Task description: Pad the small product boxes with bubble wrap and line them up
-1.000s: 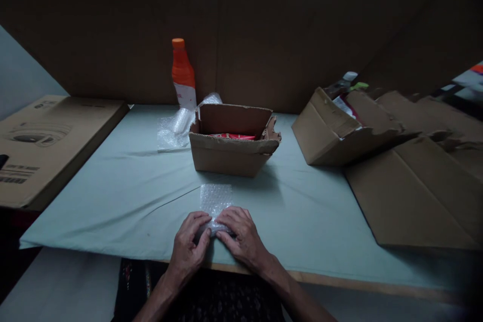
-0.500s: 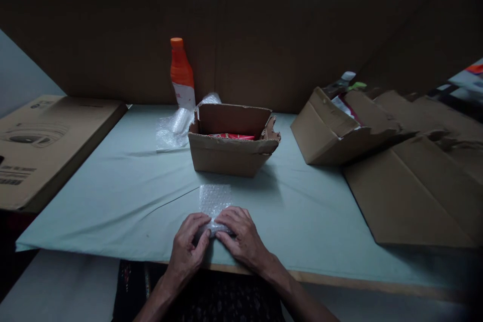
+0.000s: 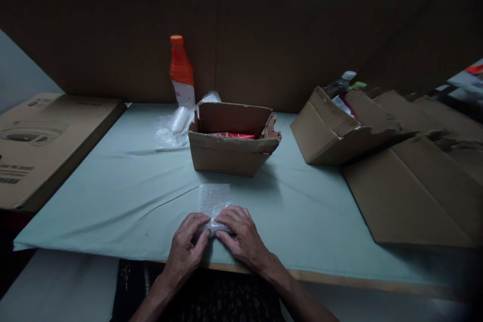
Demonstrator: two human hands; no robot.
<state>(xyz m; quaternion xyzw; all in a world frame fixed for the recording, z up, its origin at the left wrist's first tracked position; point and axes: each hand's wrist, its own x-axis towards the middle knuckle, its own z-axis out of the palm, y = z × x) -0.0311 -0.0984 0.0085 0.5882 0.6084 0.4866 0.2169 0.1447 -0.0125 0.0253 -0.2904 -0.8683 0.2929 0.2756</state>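
I see the bubble wrap (image 3: 215, 200) lying flat on the table at the lower centre of the frame, its near end bunched under both hands. The left hand (image 3: 186, 249) and right hand (image 3: 243, 239) meet there, fingers curled and pinching that end. The open box (image 3: 230, 153) sits just above.

both hands, left hand (image 3: 187, 244) and right hand (image 3: 242, 235), press the bubble wrap (image 3: 215, 200) on the table (image 3: 113, 196).

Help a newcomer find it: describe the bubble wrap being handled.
On the green-covered table, look before the open cardboard box. The small bubble wrap sheet lies flat there, held by the left hand and right hand; the other wrap is crumpled beside the orange bottle.
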